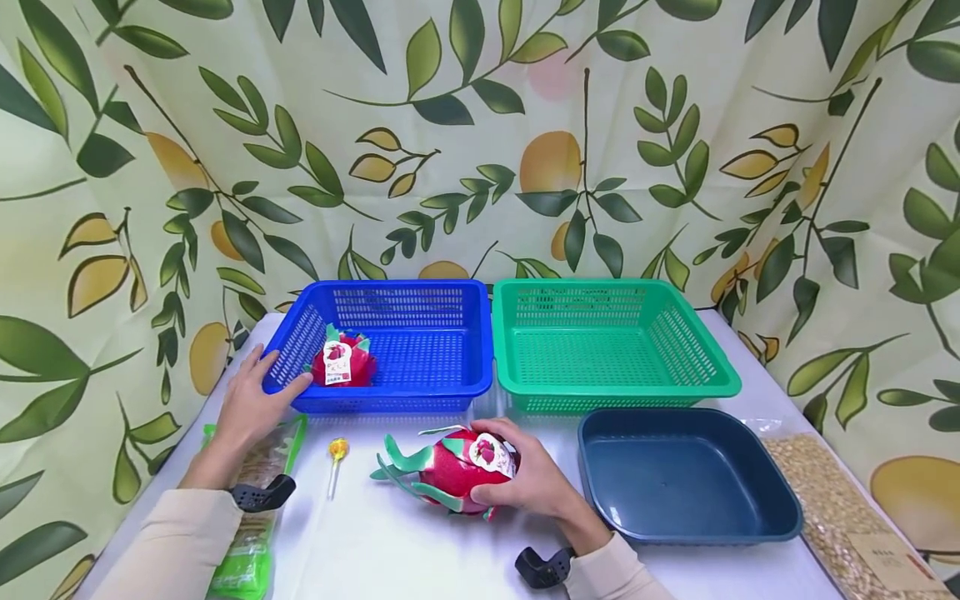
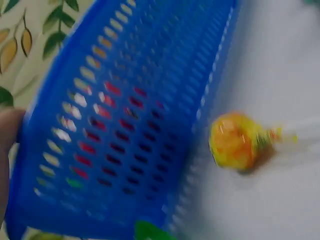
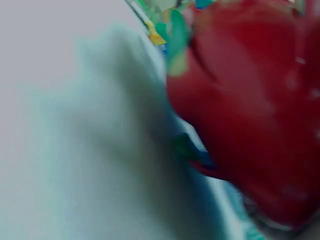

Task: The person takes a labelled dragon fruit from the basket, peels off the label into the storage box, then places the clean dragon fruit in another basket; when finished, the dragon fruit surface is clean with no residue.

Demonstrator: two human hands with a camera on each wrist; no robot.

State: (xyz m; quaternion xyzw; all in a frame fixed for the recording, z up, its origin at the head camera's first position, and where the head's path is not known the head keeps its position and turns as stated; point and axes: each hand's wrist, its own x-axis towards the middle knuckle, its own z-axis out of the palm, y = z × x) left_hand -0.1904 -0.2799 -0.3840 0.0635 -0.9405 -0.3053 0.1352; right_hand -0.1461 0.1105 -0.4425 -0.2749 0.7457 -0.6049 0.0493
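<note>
Nearest the camera, pale sleeves point(image 1: 165, 542), both cut off by the head view's lower edge. Well beyond the grip, leaf-printed cloth point(image 1: 480, 150) running out of frame. Under the grip's side of things, a white table point(image 1: 360, 542). To the far right of the grip, a bag of flakes point(image 1: 821, 492), cut off below. Well left of it, a green-edged packet point(image 1: 266, 458), partly hidden under the left forearm, contents hard to make out.

Beyond the grip and leftward, a blue basket point(image 1: 420, 392) with a second dragon fruit point(image 1: 351, 367) inside its left end, lower part behind the front wall. Beyond and rightward, a green basket point(image 1: 618, 392), perforated floor in sight. Just right, a dark blue basin point(image 1: 690, 492).

Right hand point(image 1: 525, 479) clamped round the labelled end of the held dragon fruit point(image 1: 450, 467), in front of the baskets; blurred in the right wrist view, contact with the table impossible to tell. Long axis roughly left to right, leafy tips pointing left, away from the grip. Left hand point(image 1: 258, 396) at the blue basket's near left corner, thumb and fingers apart, touching the rim. Left of the held fruit, a lollipop point(image 1: 338, 450), stick toward the camera.
</note>
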